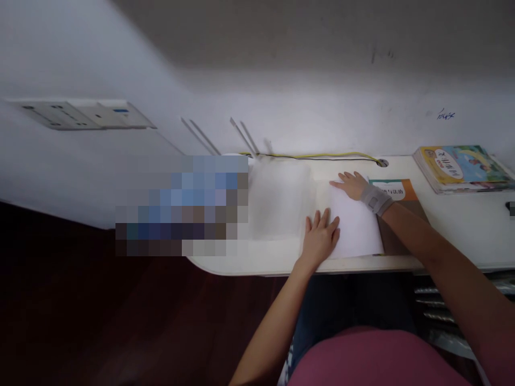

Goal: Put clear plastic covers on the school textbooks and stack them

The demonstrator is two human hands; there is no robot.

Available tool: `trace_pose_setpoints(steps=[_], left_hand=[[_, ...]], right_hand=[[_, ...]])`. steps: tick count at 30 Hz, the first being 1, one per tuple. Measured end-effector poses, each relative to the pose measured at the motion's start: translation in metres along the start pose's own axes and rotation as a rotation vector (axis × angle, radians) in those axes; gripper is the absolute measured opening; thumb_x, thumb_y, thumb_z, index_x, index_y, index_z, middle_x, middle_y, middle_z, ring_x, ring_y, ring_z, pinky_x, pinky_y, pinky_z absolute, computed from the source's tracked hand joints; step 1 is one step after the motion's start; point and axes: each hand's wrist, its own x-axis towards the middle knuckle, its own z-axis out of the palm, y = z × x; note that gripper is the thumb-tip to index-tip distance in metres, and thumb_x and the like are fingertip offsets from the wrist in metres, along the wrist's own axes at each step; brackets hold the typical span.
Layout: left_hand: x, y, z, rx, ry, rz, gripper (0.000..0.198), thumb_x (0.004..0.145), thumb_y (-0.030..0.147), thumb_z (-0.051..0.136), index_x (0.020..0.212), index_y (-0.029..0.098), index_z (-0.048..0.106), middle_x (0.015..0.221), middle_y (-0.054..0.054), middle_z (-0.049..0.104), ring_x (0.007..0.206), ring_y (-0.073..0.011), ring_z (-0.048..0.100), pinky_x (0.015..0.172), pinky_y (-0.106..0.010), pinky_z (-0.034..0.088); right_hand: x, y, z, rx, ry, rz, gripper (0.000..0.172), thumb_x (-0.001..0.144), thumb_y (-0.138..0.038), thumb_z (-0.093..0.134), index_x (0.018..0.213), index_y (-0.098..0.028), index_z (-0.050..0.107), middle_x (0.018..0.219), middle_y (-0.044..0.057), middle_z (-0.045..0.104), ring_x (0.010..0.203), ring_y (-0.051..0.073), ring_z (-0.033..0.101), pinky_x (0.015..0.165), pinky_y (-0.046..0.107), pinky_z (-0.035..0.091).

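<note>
A white sheet (356, 228) lies on the desk, partly over a textbook (398, 209) with a teal, orange and brown cover. My right hand (351, 185), with a grey band around its wrist, rests on the sheet's upper part, fingers spread. Near the sheet's lower left edge my left hand (321, 236) lies with its fingers apart. Whether its fingers touch the sheet or just the surface beside it, I cannot tell. Left of that hand is a pale translucent sheet or stack (279, 201), possibly plastic.
A stack of books (462, 169) stands at the right on the white desk (249, 260). Yellow and black cables (314, 156) run along the wall into a desk hole. A blurred-out patch (197, 201) covers the desk's left end. A wall socket panel (86, 115) is further left.
</note>
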Motion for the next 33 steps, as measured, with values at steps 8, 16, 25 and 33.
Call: trace_pose_setpoints(steps=[8,16,25,33], left_hand=[[-0.001,-0.003,0.005,0.007,0.043,0.0,0.041,0.093,0.029,0.037,0.131,0.02,0.048,0.144,-0.016,0.038,0.134,-0.0327,0.032,0.105,-0.058,0.026],[0.0,-0.007,0.001,-0.14,0.035,-0.059,0.049,0.094,0.027,0.028,0.141,0.012,0.03,0.146,-0.018,0.034,0.136,-0.0279,0.029,0.108,-0.052,0.025],[-0.012,-0.016,-0.016,0.063,0.092,-0.175,0.047,0.09,0.026,0.038,0.136,0.016,0.041,0.145,-0.016,0.037,0.138,-0.0348,0.021,0.108,-0.06,0.019],[-0.016,-0.047,-0.01,-0.005,0.15,-0.188,0.045,0.085,0.011,0.036,0.128,0.01,0.049,0.13,-0.018,0.052,0.118,-0.0278,0.05,0.097,-0.045,0.042]], right_hand=[[-0.1,-0.009,0.002,0.308,0.288,-0.046,0.054,0.089,-0.048,0.045,0.135,-0.019,0.044,0.149,0.016,0.028,0.137,0.033,0.022,0.105,0.054,0.025],[-0.168,-0.049,0.043,0.604,0.301,0.065,0.081,0.081,-0.053,0.054,0.146,-0.017,0.021,0.154,0.015,0.007,0.141,0.03,0.007,0.111,0.05,0.022],[-0.164,-0.06,0.042,0.546,0.321,0.061,0.067,0.082,-0.042,0.054,0.141,-0.015,0.035,0.153,0.015,0.017,0.14,0.032,0.007,0.109,0.054,0.024],[-0.173,-0.059,0.04,0.582,0.373,0.0,0.053,0.079,-0.028,0.054,0.13,-0.013,0.051,0.145,0.013,0.037,0.139,0.032,0.015,0.108,0.055,0.029]])
